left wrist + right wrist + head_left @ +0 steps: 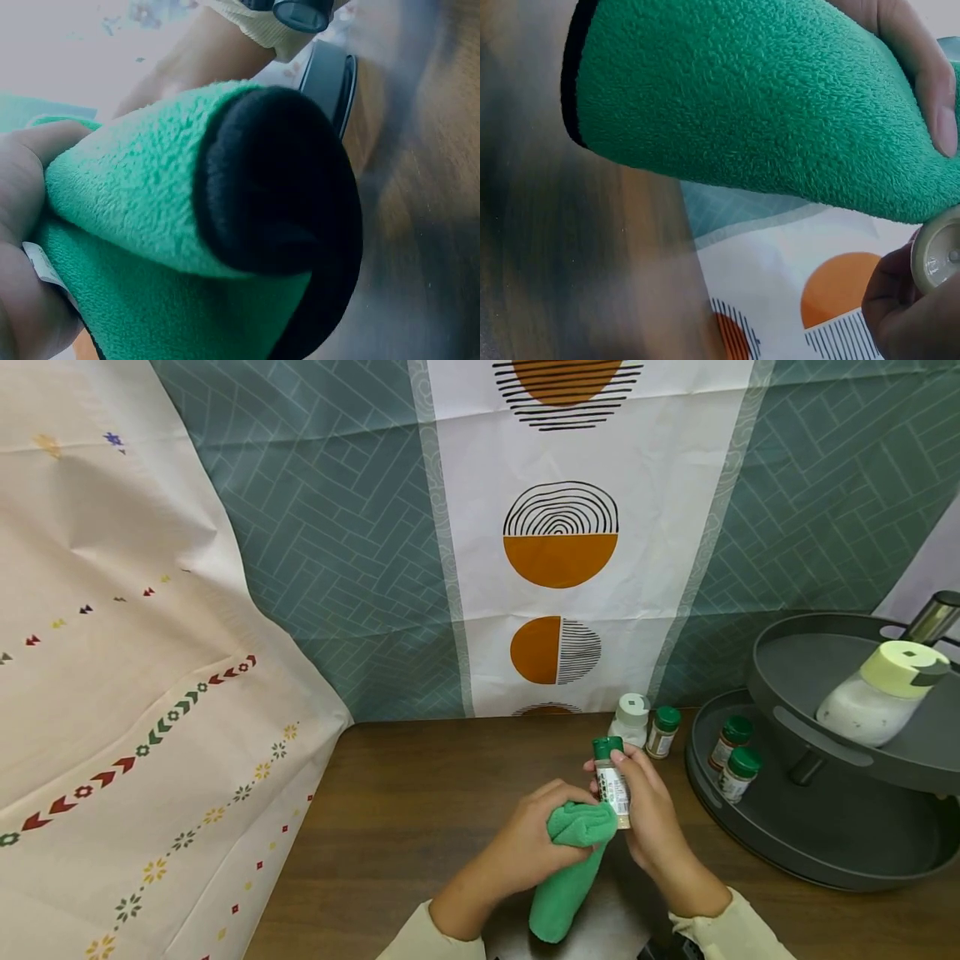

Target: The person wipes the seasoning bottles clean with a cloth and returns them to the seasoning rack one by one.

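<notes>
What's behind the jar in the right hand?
Behind the held jar: a white-capped jar, and a green-capped jar to its right. The held jar and right hand cover the white-capped jar's base; anything else there can't be seen.

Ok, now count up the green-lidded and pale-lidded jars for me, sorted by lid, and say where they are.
Green-lidded jars: 4, one in the right hand, one on the table, two on the lower tray
Pale-lidded jars: 2, one on the table, one on the upper tray
Total: 6
</notes>
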### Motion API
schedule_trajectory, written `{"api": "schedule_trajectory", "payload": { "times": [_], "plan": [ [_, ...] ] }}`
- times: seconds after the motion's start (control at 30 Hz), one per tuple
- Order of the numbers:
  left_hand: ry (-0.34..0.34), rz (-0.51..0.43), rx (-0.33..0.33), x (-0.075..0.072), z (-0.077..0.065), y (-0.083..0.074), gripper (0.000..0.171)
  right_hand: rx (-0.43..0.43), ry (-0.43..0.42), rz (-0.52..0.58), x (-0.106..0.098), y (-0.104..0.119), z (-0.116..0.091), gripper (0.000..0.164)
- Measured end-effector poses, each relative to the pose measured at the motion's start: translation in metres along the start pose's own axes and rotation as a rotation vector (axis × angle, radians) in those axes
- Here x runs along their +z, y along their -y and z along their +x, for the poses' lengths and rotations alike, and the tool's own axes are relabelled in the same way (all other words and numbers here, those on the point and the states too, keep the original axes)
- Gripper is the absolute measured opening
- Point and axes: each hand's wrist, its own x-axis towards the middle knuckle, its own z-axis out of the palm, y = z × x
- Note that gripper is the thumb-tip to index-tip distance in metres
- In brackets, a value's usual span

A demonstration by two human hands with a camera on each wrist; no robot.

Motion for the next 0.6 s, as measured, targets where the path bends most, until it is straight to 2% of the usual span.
{"api": "schedule_trajectory", "payload": {
  "times": [0.17, 0.33, 0.47, 0.53, 0.6],
  "plan": [
    [-0.071, -0.04, -0.023, 0.0, 0.001, 0.001, 0.041, 0.014, 0.037, -0.018, 0.0, -0.001, -0.001, 0.037],
    [-0.197, -0.117, -0.086, -0.006, 0.003, 0.002, 0.039, 0.084, 0.031, -0.075, 0.006, 0.0, -0.002, 0.032],
    [-0.308, -0.119, -0.123, -0.011, 0.004, 0.001, 0.037, 0.107, 0.038, -0.133, 0.009, 0.0, -0.002, 0.03],
    [-0.337, -0.12, -0.136, -0.013, 0.004, 0.001, 0.037, 0.095, 0.044, -0.144, 0.01, 0.0, -0.003, 0.029],
    [-0.337, -0.114, -0.14, -0.013, 0.004, 0.001, 0.036, 0.073, 0.045, -0.147, 0.011, 0.0, -0.003, 0.029]
  ]
}}
